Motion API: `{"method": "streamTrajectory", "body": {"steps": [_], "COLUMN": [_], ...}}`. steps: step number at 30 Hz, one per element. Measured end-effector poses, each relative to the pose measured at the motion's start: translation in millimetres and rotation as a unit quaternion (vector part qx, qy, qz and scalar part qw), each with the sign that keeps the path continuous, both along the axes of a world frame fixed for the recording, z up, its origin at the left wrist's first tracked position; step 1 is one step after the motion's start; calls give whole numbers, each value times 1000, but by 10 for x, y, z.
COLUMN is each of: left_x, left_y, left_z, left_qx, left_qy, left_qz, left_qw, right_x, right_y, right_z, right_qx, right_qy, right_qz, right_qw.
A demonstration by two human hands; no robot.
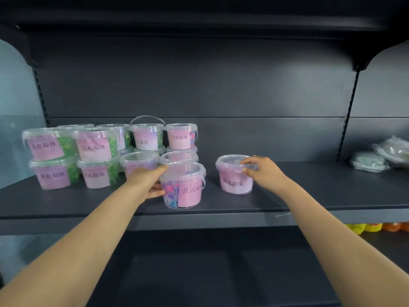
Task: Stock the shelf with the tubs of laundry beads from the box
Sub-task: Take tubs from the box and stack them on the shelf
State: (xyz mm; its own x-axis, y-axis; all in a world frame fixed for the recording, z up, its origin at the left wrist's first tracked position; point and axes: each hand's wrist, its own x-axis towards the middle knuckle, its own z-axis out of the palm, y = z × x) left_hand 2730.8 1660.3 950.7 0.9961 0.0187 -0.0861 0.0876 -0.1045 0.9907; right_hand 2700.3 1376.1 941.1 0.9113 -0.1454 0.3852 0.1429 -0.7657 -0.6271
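Note:
Two clear tubs with pink labels stand near the front of the dark shelf [309, 196]. My left hand [148, 181] grips the left side of the front tub [184, 187], which holds pink and blue beads. My right hand [263, 171] holds the rim of the other tub [234, 176], fingers over its lid and thumb on its side. To the left, several more tubs [93, 158] stand stacked two high in rows, some with green beads. The box is out of view.
Clear plastic-wrapped packs [382, 156] lie at the far right of the shelf. The shelf's right half between my right hand and those packs is bare. Another shelf board [199, 16] hangs overhead. Yellow and orange goods [376, 227] show on a lower level at right.

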Motion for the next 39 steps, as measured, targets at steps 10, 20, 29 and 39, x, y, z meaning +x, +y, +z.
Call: {"method": "streamTrajectory", "body": {"steps": [10,20,29,39], "left_x": [-153,-71,55,145], "left_y": [37,-324,-178,-131], "left_z": [31,-24,-46,-107], "left_qx": [368,507,411,421], "left_qy": [-313,-359,-369,-403], "left_qz": [27,-73,-150,-144], "left_qw": [875,780,820,800], "right_x": [1,238,621,1371], "right_y": [193,286,133,226], "right_z": [-6,-63,14,12], "right_qx": [-99,-136,-49,-61], "right_qy": [-53,-74,-28,-26], "right_qz": [-54,-96,-26,-13], "right_qw": [992,983,998,998]}}
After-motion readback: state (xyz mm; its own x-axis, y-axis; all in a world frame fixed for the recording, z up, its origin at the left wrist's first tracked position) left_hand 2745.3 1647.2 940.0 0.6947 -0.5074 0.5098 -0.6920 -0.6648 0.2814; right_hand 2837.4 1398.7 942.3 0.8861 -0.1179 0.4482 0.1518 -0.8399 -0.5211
